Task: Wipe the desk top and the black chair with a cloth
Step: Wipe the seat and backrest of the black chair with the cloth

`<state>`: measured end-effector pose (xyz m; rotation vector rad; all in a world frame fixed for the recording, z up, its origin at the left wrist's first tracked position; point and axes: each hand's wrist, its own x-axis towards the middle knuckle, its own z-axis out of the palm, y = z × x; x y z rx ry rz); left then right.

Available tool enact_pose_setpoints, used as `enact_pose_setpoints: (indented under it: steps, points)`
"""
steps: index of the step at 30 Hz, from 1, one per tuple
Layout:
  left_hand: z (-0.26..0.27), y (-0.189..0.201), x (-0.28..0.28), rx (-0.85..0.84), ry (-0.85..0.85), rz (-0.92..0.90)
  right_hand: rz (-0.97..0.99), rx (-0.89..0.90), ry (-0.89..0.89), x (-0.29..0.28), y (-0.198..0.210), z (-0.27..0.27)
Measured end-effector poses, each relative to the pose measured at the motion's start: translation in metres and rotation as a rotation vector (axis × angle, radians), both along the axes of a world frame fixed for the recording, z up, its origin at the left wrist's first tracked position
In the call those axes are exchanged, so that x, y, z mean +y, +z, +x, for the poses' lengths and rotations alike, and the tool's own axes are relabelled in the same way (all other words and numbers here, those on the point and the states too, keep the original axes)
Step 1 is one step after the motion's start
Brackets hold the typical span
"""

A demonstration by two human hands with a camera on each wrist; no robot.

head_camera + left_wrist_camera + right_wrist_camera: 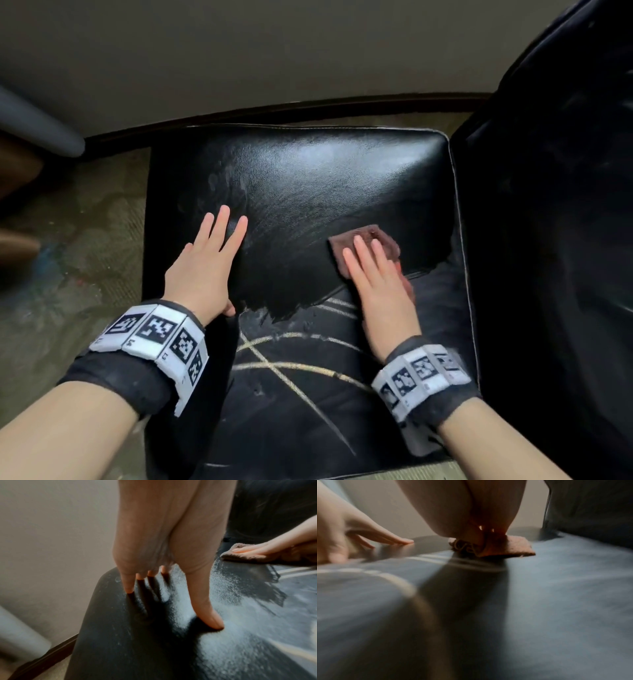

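A black leather chair seat (308, 178) fills the middle of the head view, shiny at the far half and streaked with pale lines near me. My right hand (376, 274) lies flat with straight fingers on a folded brown cloth (380, 236), pressing it on the seat's right side. The cloth (513, 549) bunches under the palm in the right wrist view, and it (248, 557) shows at the right edge of the left wrist view. My left hand (209, 260) rests flat on the seat's left part, fingers spread and straight (212, 619), holding nothing.
The chair's black backrest (555, 205) rises along the right. A patterned carpet (68, 274) lies to the left, with a dark baseboard (274, 109) and a beige wall behind the seat. A grey rounded object (37, 126) sits at the far left.
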<state>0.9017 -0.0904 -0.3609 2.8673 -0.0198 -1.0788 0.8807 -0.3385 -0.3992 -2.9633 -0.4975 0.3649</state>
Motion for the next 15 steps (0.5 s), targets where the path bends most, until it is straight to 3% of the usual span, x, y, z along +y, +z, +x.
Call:
enact_pose_setpoints:
  steps: [2, 5, 8, 12, 15]
  points:
    - [0.0, 0.0, 0.0, -0.003, -0.001, -0.003, -0.031, 0.012, -0.096, -0.033, 0.005, 0.015]
    - [-0.001, 0.001, 0.0, -0.011, 0.008, -0.012, -0.088, 0.163, -0.435, -0.073, 0.012, 0.036]
    - [-0.002, 0.0, 0.0, -0.032, 0.015, -0.029, -0.078, 0.157, -0.593, -0.071, 0.009, 0.042]
    - [-0.009, 0.0, 0.004, -0.072, 0.018, -0.064, -0.115, 0.158, -0.583, -0.04, 0.01, 0.033]
    - [-0.023, -0.001, 0.009, -0.113, 0.017, -0.093, -0.103, 0.195, -0.354, -0.011, 0.011, -0.008]
